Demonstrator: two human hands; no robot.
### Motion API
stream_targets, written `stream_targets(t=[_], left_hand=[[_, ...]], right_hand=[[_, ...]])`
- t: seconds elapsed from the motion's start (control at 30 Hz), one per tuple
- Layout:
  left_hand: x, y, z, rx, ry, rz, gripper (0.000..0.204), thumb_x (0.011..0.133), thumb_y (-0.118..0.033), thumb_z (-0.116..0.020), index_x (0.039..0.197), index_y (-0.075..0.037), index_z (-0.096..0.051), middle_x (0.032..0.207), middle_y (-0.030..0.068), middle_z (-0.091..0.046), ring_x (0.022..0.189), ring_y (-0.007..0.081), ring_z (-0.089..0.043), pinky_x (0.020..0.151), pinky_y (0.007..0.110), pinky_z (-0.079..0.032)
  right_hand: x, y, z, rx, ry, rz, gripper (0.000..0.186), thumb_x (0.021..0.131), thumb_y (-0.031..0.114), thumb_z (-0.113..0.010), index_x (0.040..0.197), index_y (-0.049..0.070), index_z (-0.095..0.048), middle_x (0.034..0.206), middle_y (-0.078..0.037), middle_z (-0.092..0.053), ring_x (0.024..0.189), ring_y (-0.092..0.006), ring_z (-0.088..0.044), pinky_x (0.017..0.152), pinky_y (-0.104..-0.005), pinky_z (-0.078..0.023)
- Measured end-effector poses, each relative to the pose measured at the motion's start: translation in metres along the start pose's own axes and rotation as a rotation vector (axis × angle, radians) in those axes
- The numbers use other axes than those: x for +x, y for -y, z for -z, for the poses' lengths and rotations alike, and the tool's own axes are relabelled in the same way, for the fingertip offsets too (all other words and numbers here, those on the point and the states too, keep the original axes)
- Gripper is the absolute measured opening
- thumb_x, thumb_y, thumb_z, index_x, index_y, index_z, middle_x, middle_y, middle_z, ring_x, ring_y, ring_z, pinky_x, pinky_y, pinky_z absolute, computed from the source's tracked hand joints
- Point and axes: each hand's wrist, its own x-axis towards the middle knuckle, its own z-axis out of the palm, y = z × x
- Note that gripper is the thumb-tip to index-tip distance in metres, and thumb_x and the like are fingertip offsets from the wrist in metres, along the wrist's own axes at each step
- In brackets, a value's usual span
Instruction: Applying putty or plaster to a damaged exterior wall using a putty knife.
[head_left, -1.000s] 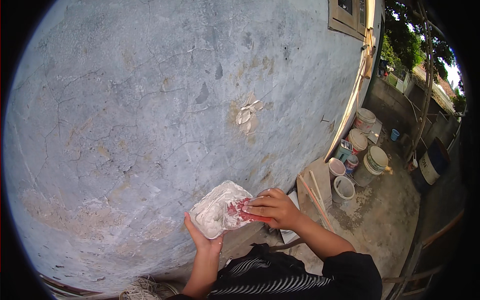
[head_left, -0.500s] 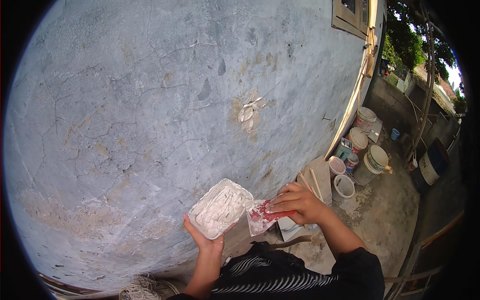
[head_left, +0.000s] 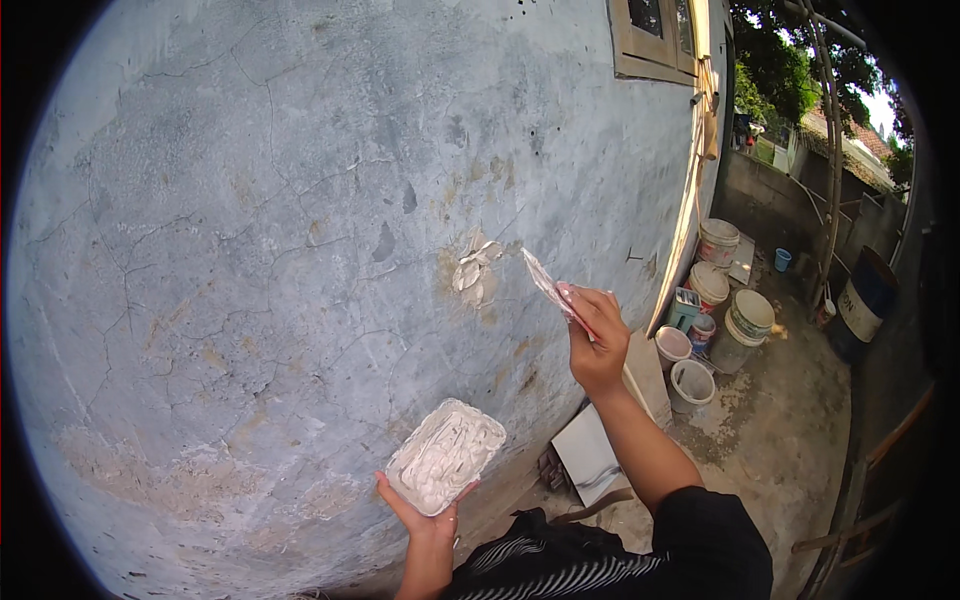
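Note:
My left hand (head_left: 425, 518) grips a shallow rectangular tub of putty (head_left: 446, 457) from below, its off-white filling facing up. My right hand (head_left: 600, 335) is raised near the wall, closed around the red handle of a putty knife (head_left: 549, 284). Seen nearly edge-on, the blade has whitish putty on it and its tip points up and left. Just left of that tip, a thick lump of putty (head_left: 477, 268) sticks to the blue-grey wall (head_left: 290, 250). A small gap shows between blade and lump.
Cracks and stains mark the wall, and a wooden window frame (head_left: 654, 55) sits at its upper right. Several paint buckets (head_left: 691, 383) stand along the wall's foot at right. A drum (head_left: 863, 305) is farther right; a white panel (head_left: 588, 455) leans low beside me.
My right hand has lifted the putty knife from beside the tub up toward the wall lump, turning the blade edge-on. The tub sits slightly lower in view, and the view has shifted.

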Motion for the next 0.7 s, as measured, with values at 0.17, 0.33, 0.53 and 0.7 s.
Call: stream_targets(t=[0.17,0.33,0.53,0.7], left_hand=[[-0.001,0.002,0.003,0.03,0.004,-0.008,0.097,0.087,-0.082,-0.032,0.155,-0.013,-0.038,0.153,0.0179,-0.049,0.131,0.0491,-0.053,0.082,0.076,-0.049],[-0.005,0.002,0.009,0.061,-0.029,-0.009,0.096,0.087,-0.083,-0.031,0.155,-0.015,-0.039,0.153,0.0162,-0.049,0.132,0.048,-0.053,0.087,0.076,-0.046],[-0.002,0.004,0.013,0.088,-0.046,0.001,0.095,0.087,-0.084,-0.03,0.154,-0.017,-0.04,0.154,0.0143,-0.049,0.134,0.0466,-0.052,0.092,0.077,-0.042],[0.003,0.014,0.004,0.142,-0.038,0.034,0.095,0.087,-0.083,-0.03,0.155,-0.018,-0.039,0.154,0.0134,-0.048,0.135,0.046,-0.051,0.093,0.078,-0.04]], right_hand=[[0.005,0.007,-0.061,-0.254,-0.136,0.15,0.045,0.076,-0.007,-0.071,0.119,0.006,-0.074,0.125,-0.009,-0.069,0.101,-0.0302,-0.062,0.09,-0.0386,-0.049],[-0.002,0.025,-0.102,-0.229,-0.043,0.093,0.047,0.076,-0.004,-0.069,0.121,0.008,-0.073,0.126,-0.011,-0.067,0.098,-0.0305,-0.061,0.089,-0.0399,-0.05],[0.002,0.045,-0.112,-0.221,-0.056,0.041,0.048,0.075,-0.002,-0.07,0.121,0.007,-0.073,0.122,-0.012,-0.067,0.095,-0.0312,-0.061,0.083,-0.0386,-0.053],[-0.008,0.058,-0.109,-0.148,0.01,0.021,0.05,0.073,-0.001,-0.075,0.122,0.008,-0.073,0.122,-0.01,-0.067,0.094,-0.0277,-0.063,0.079,-0.0352,-0.055]])
